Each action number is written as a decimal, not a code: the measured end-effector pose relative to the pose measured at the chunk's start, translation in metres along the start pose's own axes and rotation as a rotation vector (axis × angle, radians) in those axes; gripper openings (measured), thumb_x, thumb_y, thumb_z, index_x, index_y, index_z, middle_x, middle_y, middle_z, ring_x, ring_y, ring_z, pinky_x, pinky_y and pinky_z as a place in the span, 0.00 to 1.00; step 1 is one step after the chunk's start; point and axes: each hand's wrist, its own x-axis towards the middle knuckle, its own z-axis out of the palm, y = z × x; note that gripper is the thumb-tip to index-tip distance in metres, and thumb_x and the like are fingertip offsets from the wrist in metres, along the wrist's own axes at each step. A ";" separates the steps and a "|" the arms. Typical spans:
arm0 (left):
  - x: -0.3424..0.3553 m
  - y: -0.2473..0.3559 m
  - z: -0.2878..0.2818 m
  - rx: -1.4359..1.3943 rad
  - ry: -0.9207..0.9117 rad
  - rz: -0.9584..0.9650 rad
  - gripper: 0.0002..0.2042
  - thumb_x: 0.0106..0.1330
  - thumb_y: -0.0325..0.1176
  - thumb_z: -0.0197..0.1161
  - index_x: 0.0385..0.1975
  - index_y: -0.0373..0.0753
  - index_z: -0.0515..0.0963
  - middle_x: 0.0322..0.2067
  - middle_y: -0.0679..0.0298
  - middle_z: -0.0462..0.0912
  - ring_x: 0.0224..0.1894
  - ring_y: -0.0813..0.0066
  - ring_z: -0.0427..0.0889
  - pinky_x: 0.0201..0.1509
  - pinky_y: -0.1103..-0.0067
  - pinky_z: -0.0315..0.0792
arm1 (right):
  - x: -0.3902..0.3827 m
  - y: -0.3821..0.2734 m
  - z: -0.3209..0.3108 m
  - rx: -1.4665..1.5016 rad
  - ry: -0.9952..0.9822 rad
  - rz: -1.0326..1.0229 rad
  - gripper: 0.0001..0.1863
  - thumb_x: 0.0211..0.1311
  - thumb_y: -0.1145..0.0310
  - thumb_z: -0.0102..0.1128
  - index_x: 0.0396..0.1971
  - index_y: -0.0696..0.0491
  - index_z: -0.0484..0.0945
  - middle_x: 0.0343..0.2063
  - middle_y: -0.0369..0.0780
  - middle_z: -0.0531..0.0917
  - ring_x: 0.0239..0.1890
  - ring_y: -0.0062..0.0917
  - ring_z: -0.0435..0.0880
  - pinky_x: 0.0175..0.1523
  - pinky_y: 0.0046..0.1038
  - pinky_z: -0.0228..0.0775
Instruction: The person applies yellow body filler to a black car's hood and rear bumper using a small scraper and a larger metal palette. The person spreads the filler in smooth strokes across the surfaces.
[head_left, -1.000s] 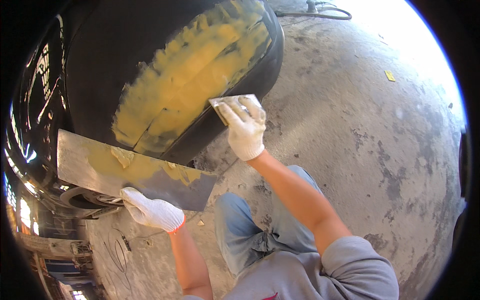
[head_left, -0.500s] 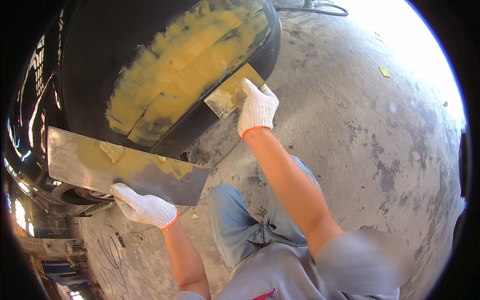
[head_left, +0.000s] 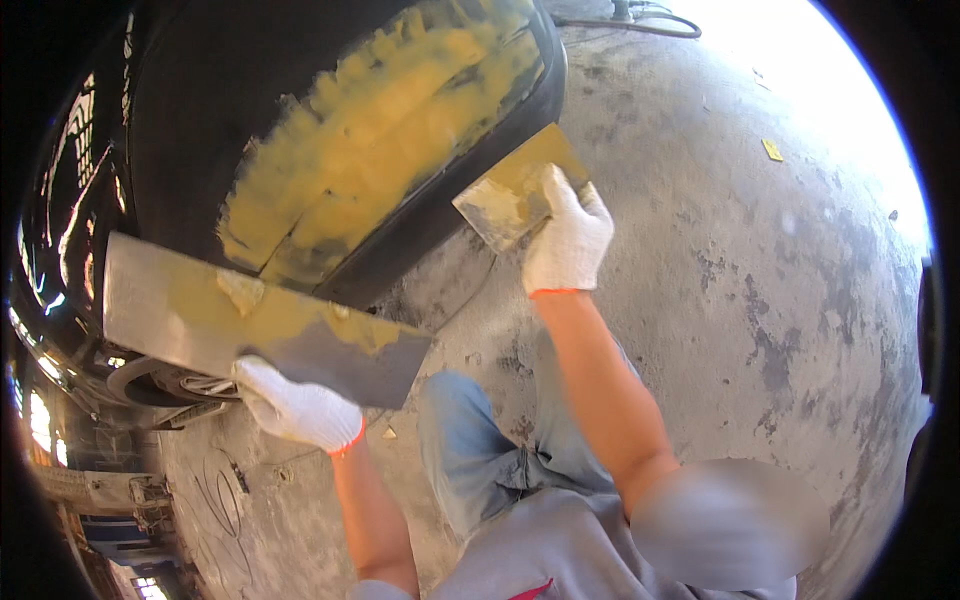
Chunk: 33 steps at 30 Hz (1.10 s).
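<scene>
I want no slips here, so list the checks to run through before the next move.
1. Right hand gripping the spreader: ok.
2. Left hand holding the metal sheet by its near edge: ok.
3. Paste lump on the metal sheet: ok.
4. Spreader's visible face clean: not ok, paste is smeared on it.
5. Yellow coat on the black panel even: not ok, edges ragged.
6. Spreader clear of the black panel: cannot tell from this angle.

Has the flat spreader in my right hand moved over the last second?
Yes. The flat spreader has moved rightward in the view, closer to the small yellow piece lying on the concrete floor.
</scene>
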 end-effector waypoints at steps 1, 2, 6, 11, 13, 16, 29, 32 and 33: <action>-0.005 0.001 0.006 0.023 -0.004 0.030 0.25 0.84 0.47 0.59 0.50 0.22 0.82 0.44 0.53 0.85 0.44 0.66 0.81 0.54 0.70 0.77 | -0.005 -0.008 -0.012 -0.014 -0.033 0.036 0.13 0.69 0.74 0.69 0.50 0.63 0.86 0.39 0.37 0.88 0.39 0.19 0.84 0.45 0.25 0.76; -0.010 0.004 0.010 0.060 -0.031 0.007 0.25 0.84 0.47 0.59 0.50 0.22 0.82 0.45 0.51 0.85 0.45 0.65 0.82 0.54 0.69 0.78 | -0.008 -0.015 -0.019 -0.021 -0.079 0.064 0.15 0.69 0.74 0.69 0.52 0.63 0.85 0.41 0.38 0.89 0.41 0.19 0.84 0.46 0.25 0.76; -0.038 0.011 0.037 -0.047 -0.125 -0.018 0.24 0.84 0.46 0.59 0.47 0.23 0.81 0.42 0.57 0.83 0.43 0.70 0.78 0.53 0.72 0.77 | -0.043 -0.036 -0.043 -0.183 -0.156 0.275 0.28 0.69 0.76 0.67 0.68 0.65 0.75 0.51 0.42 0.86 0.49 0.22 0.84 0.56 0.26 0.78; -0.093 0.027 0.076 -0.106 -0.182 0.038 0.21 0.85 0.44 0.59 0.41 0.26 0.79 0.37 0.61 0.79 0.40 0.73 0.74 0.47 0.75 0.74 | -0.043 -0.048 -0.046 -0.425 -0.190 0.098 0.27 0.71 0.78 0.65 0.69 0.65 0.74 0.54 0.44 0.85 0.53 0.24 0.83 0.62 0.27 0.76; -0.116 0.037 0.091 -0.091 -0.219 0.011 0.19 0.84 0.42 0.59 0.40 0.27 0.78 0.35 0.60 0.79 0.37 0.75 0.74 0.43 0.75 0.74 | -0.021 -0.058 -0.045 -0.411 -0.115 0.037 0.27 0.70 0.78 0.65 0.68 0.65 0.74 0.55 0.45 0.84 0.54 0.24 0.83 0.63 0.27 0.75; -0.151 0.050 0.118 -0.107 -0.254 0.075 0.17 0.83 0.39 0.59 0.39 0.26 0.77 0.29 0.59 0.81 0.30 0.74 0.77 0.33 0.75 0.73 | 0.011 -0.087 -0.045 -0.401 -0.081 -0.025 0.26 0.70 0.78 0.66 0.66 0.64 0.75 0.56 0.45 0.84 0.55 0.25 0.83 0.63 0.29 0.75; -0.244 0.082 0.138 -0.237 -1.015 -0.006 0.17 0.80 0.43 0.56 0.39 0.32 0.80 0.26 0.47 0.83 0.28 0.49 0.84 0.35 0.63 0.75 | 0.078 -0.208 -0.007 -0.468 -0.020 -0.374 0.22 0.70 0.74 0.67 0.61 0.65 0.80 0.46 0.41 0.88 0.43 0.19 0.83 0.49 0.24 0.77; -0.249 0.075 0.152 -0.339 -1.009 -0.076 0.20 0.81 0.43 0.54 0.36 0.30 0.78 0.25 0.49 0.81 0.28 0.52 0.82 0.34 0.63 0.73 | 0.072 -0.239 0.000 -0.595 -0.065 -0.512 0.16 0.70 0.67 0.67 0.51 0.62 0.86 0.39 0.36 0.88 0.37 0.17 0.83 0.39 0.24 0.74; -0.247 0.072 0.159 -0.353 -0.990 -0.193 0.19 0.83 0.42 0.54 0.37 0.30 0.78 0.25 0.53 0.80 0.28 0.58 0.79 0.35 0.66 0.72 | 0.069 -0.245 0.001 -0.721 0.006 -0.667 0.16 0.71 0.67 0.67 0.51 0.61 0.87 0.36 0.36 0.88 0.36 0.17 0.83 0.38 0.24 0.74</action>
